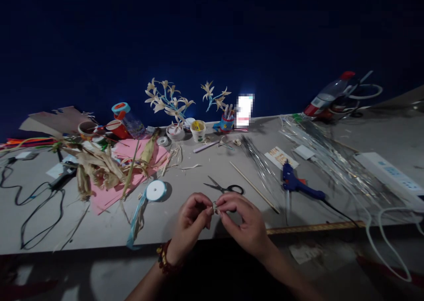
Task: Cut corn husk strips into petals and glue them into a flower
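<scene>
My left hand (pixel 191 219) and my right hand (pixel 247 223) meet near the table's front edge, fingertips almost touching. Both pinch a small pale piece (pixel 215 209), mostly covered by the fingers; its exact kind is unclear. Just beyond the hands lie partly opened scissors (pixel 220 187) with black handles, one of them partly behind my right fingers. A roll of blue ribbon (pixel 155 190) is to the left, its tail hanging at the table edge. On the right are a thin wooden stick (pixel 254 187) and a blue hot glue gun (pixel 300 185).
Dried corn husks (pixel 99 166) lie over pink sheets (pixel 102 199) at left. Husk flowers (pixel 165 98), a paper cup (pixel 198 133), a pen holder (pixel 226 122) and a lit phone (pixel 244 110) line the back. Clear strips (pixel 331 155), a bottle (pixel 326 95) and cables occupy the right.
</scene>
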The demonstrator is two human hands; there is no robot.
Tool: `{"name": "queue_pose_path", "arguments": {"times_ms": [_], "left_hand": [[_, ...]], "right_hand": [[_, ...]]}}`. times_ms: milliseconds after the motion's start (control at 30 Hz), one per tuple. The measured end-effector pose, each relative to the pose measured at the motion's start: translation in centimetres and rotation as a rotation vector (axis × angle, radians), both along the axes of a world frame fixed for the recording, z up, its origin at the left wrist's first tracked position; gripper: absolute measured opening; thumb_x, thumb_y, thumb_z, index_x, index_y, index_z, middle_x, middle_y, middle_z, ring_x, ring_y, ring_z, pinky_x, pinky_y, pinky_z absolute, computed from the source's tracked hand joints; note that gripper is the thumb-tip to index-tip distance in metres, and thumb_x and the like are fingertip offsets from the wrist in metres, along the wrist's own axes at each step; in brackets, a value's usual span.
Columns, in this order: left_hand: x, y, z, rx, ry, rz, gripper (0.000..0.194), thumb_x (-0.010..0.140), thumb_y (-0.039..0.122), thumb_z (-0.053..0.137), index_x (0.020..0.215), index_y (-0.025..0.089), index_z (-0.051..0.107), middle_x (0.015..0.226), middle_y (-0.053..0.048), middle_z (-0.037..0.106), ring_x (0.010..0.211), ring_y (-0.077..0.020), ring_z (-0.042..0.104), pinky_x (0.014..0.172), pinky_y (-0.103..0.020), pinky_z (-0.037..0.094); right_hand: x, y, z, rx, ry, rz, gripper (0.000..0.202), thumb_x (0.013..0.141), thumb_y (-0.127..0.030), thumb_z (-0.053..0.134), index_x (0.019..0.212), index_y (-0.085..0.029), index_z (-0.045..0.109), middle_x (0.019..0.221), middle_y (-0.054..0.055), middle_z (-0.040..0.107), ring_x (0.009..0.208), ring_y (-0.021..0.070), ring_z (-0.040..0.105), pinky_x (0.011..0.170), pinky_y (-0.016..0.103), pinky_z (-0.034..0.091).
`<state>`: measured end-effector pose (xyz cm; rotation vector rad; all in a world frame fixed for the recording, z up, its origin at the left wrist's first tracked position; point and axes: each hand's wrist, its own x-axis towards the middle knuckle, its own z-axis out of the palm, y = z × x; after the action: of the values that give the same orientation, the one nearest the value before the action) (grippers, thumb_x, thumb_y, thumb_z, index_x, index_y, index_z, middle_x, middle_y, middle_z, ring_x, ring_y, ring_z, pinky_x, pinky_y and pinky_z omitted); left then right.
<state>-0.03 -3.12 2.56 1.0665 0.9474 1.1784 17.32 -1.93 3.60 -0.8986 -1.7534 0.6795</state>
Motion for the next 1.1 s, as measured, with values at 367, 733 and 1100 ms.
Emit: {"name": "queue_pose_path", "arguments": {"times_ms": [367, 733, 1100], "left_hand": [[-0.08, 0.11, -0.14, -0.031, -0.063, 0.034, 0.011, 0.091, 0.027, 0.066, 0.093, 0.017, 0.061, 0.079, 0.001, 0.059, 0.062, -0.0086, 0.054, 0.059, -0.021, 0.045], [-0.57, 0.32, -0.15, -0.191, -0.148, -0.042, 0.013, 0.089, 0.027, 0.07, 0.09, 0.016, 0.065, 0.071, 0.001, 0.062, 0.056, -0.0069, 0.052, 0.054, -0.018, 0.041], [-0.84, 0.04, -0.22, -0.11, -0.022, 0.0, 0.014, 0.09, 0.03, 0.068, 0.09, 0.015, 0.068, 0.072, 0.0, 0.064, 0.056, -0.0072, 0.055, 0.056, -0.019, 0.045]], "right_hand": [[-0.28, 0.24, -0.05, -0.052, 0.06, 0.03, 0.014, 0.087, -0.01, 0.06, 0.088, -0.024, 0.065, 0.085, 0.004, 0.074, 0.083, 0.0193, 0.071, 0.077, 0.033, 0.057], [-0.48, 0.32, -0.78, -0.085, 0.075, 0.009, 0.012, 0.089, -0.012, 0.061, 0.091, -0.023, 0.064, 0.086, 0.003, 0.071, 0.083, 0.0183, 0.068, 0.077, 0.032, 0.055], [-0.52, 0.45, -0.86, -0.219, 0.272, 0.022, 0.009, 0.09, -0.014, 0.064, 0.088, -0.023, 0.068, 0.086, 0.003, 0.07, 0.082, 0.0174, 0.068, 0.073, 0.028, 0.055]]}}
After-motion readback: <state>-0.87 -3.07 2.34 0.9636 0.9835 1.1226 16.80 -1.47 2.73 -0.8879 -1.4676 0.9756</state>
